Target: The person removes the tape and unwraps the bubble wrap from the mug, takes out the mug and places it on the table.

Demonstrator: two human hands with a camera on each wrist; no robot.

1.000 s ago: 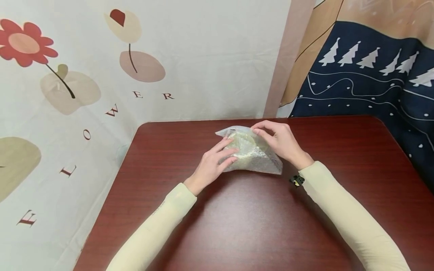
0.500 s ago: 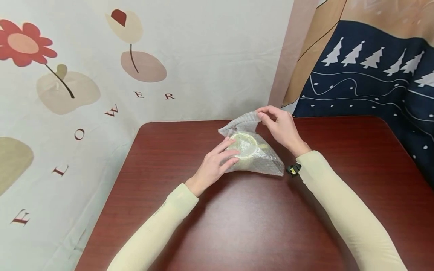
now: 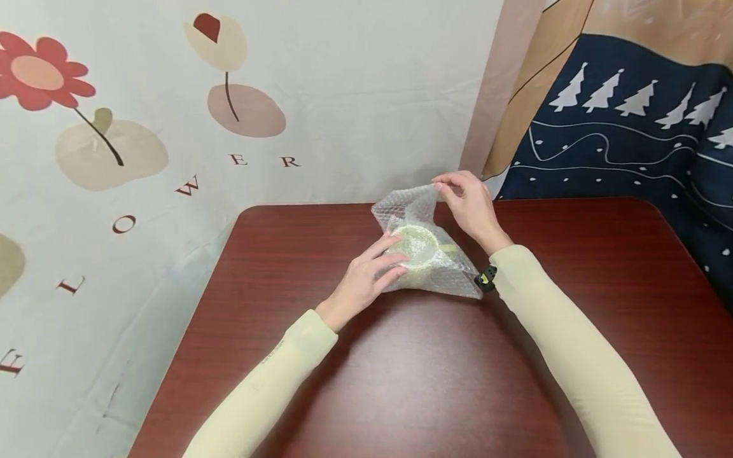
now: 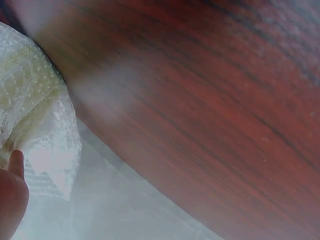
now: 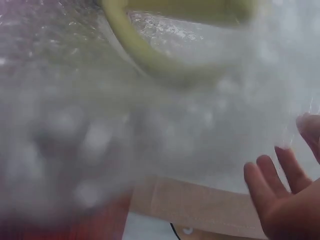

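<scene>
A pale yellow-green mug (image 3: pixel 420 245) lies inside a clear bubble wrap bag (image 3: pixel 452 280) near the table's far edge. Its round rim shows through the plastic, and in the right wrist view its handle (image 5: pixel 150 62) appears too. My left hand (image 3: pixel 361 277) rests on the wrapped mug from the left, fingers spread and fairly straight. At the far side, my right hand (image 3: pixel 471 203) pinches the upper corner of the bag between thumb and fingertips, holding that flap raised. The left wrist view catches only one finger (image 4: pixel 16 164) against the plastic.
The dark red wooden table (image 3: pixel 401 369) extends toward me and to both sides. Behind it hangs a pale flower-printed curtain (image 3: pixel 355 95), with a navy tree-patterned cloth (image 3: pixel 618 146) at the right. A black device (image 3: pixel 487 278) is on my right wrist.
My right hand has lifted the bag's upper flap up and away, baring more of the mug's rim outline. The left hand has stayed on the wrapped mug.
</scene>
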